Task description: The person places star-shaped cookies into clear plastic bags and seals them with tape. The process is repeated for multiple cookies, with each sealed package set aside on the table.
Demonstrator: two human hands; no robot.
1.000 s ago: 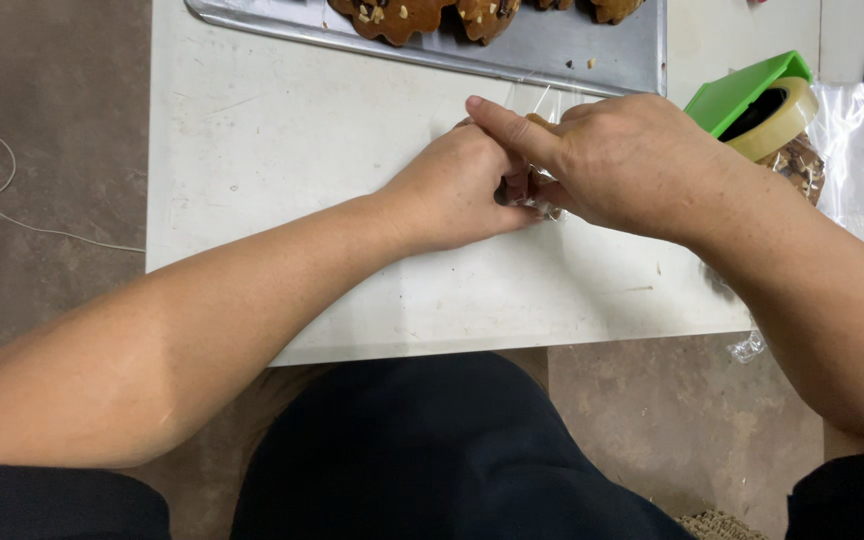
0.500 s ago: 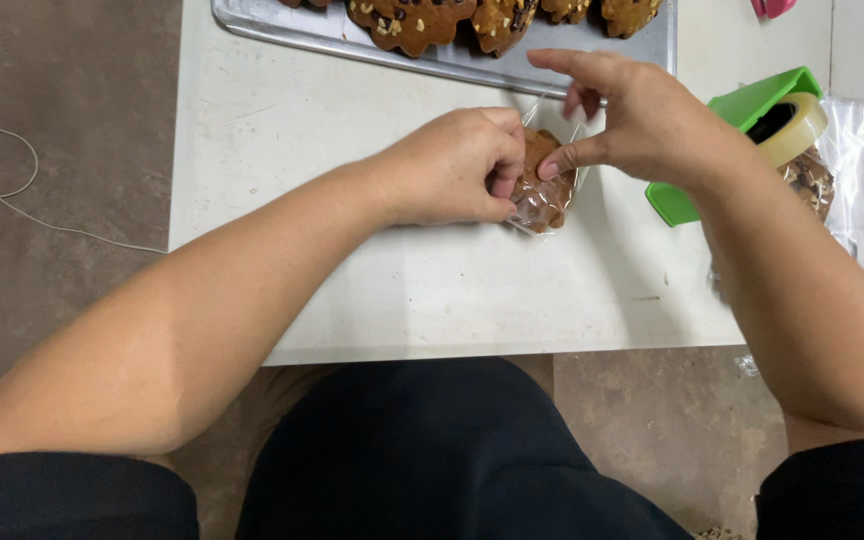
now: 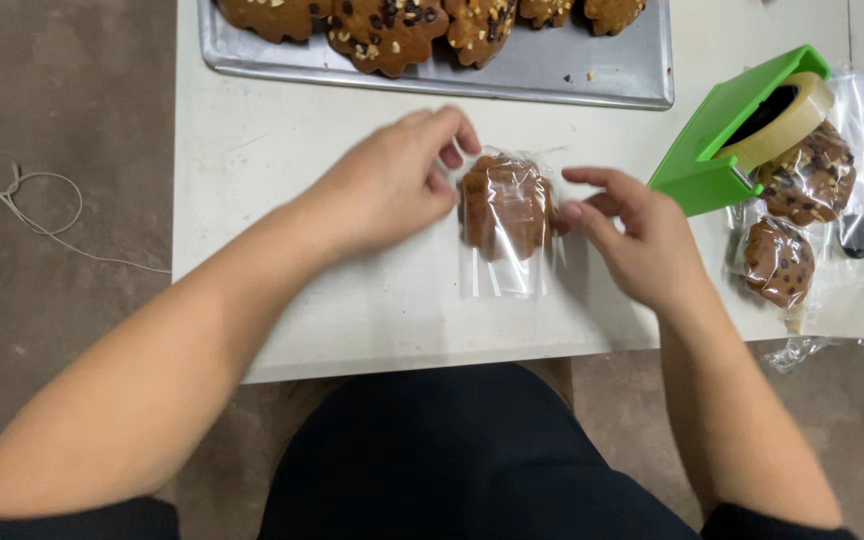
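Bagged flower-shaped cookie (image 3: 505, 207) flat at desk (image 3: 282, 170) centre. Left hand (image 3: 392, 185) pinching bag's top-left edge, steadying; right hand (image 3: 642, 235) half-open, fingertips at right edge. Green tape dispenser (image 3: 737, 125) near, baking tray (image 3: 552, 75) behind.

I'm seeing the tray (image 3: 572, 75) running off the top edge, cutting its cookies (image 3: 387, 30) short. The left hand (image 3: 392, 185) is blurring, its fingertips hiding the bag's (image 3: 507, 225) left edge. The tape dispenser (image 3: 727, 140) is covering part of the wrapped cookies (image 3: 792, 225).
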